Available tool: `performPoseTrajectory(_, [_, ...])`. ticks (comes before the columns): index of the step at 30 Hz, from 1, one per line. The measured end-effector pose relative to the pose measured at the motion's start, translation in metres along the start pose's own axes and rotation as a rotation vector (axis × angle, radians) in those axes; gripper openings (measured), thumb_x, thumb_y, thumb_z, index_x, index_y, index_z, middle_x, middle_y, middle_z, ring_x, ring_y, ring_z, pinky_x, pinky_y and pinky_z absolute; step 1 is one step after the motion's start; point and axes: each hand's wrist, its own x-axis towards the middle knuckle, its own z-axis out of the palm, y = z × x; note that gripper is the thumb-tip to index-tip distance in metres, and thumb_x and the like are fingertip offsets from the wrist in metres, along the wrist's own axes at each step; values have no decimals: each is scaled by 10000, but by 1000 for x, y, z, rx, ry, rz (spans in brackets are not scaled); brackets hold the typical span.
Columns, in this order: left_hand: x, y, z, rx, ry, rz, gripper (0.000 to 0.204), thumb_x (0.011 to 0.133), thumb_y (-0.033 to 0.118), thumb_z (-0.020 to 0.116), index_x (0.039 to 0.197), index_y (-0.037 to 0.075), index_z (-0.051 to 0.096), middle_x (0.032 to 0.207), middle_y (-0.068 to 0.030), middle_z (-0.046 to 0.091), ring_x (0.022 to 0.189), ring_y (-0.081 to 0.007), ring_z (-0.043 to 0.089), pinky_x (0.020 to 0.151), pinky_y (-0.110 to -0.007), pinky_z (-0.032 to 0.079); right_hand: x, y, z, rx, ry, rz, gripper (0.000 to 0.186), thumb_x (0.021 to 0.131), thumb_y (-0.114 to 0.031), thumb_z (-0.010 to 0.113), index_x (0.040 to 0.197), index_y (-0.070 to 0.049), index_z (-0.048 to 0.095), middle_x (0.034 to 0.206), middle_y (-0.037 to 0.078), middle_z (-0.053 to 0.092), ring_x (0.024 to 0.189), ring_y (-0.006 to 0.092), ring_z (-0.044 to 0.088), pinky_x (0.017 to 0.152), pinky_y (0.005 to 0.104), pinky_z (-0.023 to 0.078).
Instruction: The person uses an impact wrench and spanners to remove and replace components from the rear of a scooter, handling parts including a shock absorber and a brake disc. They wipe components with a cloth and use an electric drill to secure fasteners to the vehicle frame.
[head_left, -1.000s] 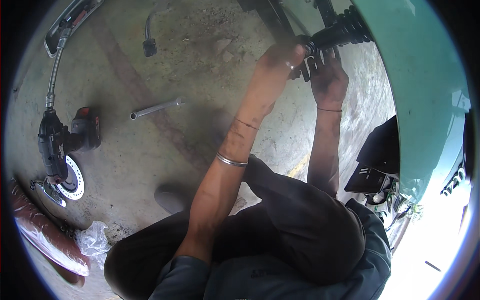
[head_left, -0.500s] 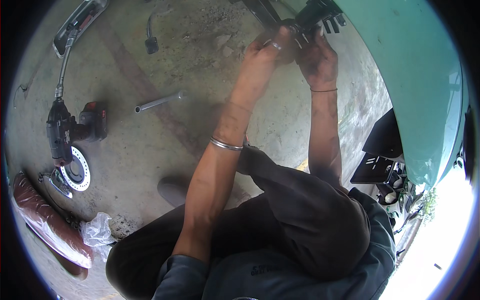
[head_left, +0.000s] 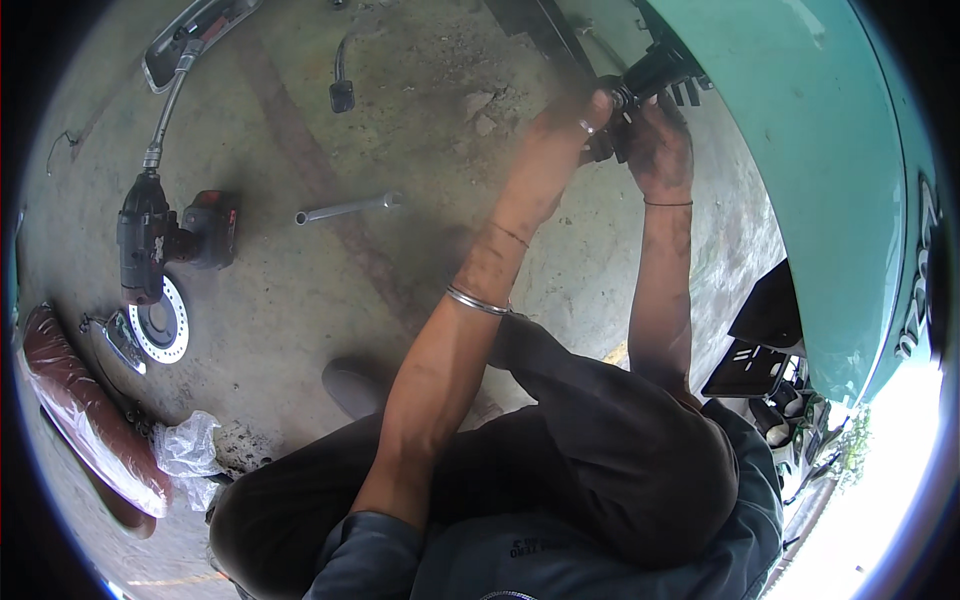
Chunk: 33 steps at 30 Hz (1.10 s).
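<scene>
Both my hands are up at the top right, beside a green curved body panel (head_left: pixel 800 150). My left hand (head_left: pixel 562 140) is closed at the near end of a black cylindrical part (head_left: pixel 655 78), its thumb pressed against the metal-looking end. Just below that part, my right hand (head_left: pixel 664 158) has its fingers curled up around the underside. What lies between the fingers is partly hidden. A black bar (head_left: pixel 548 40) slants in from the top, next to the left hand.
A combination wrench (head_left: pixel 348 209) lies on the concrete floor. Further left are a cordless impact wrench (head_left: pixel 146 240) with a long extension, a perforated brake disc (head_left: pixel 160 322), a plastic-wrapped brown seat (head_left: pixel 85 410) and a black pedal-like piece (head_left: pixel 342 95). Black parts (head_left: pixel 748 370) stand at the right.
The whole view has shifted a little, so floor items appear further right. My hands sit slightly lower and further right in the picture, still on the black cylindrical part.
</scene>
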Motion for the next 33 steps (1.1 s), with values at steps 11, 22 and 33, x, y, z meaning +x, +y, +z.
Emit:
performPoseTrajectory(11, [-7, 14, 3, -9, -22, -15, 678, 880, 518, 662, 1233, -48, 539, 1071, -76, 625, 970, -147, 594, 863, -321, 514, 18, -25, -14, -255, -123, -6, 180, 931, -175, 587, 1064, -53, 589, 937, 46, 583, 830, 172, 539, 747, 348, 414])
performPoseTrajectory(22, [2, 4, -3, 5, 3, -49, 674, 872, 534, 666, 1232, -25, 557, 1081, -67, 630, 974, -149, 605, 887, -313, 509, 25, -12, -33, -113, -208, -1, 276, 865, -90, 603, 1137, -42, 621, 1124, 59, 616, 1091, 215, 565, 1009, 433, 377])
performPoseTrajectory(33, [-4, 11, -4, 9, -9, -78, 731, 854, 548, 681, 1226, -64, 533, 1063, -84, 638, 971, -145, 610, 885, -309, 504, 28, -7, -41, -56, -216, 20, 300, 853, -73, 627, 1151, -42, 610, 1114, 65, 611, 1056, 208, 572, 999, 415, 393])
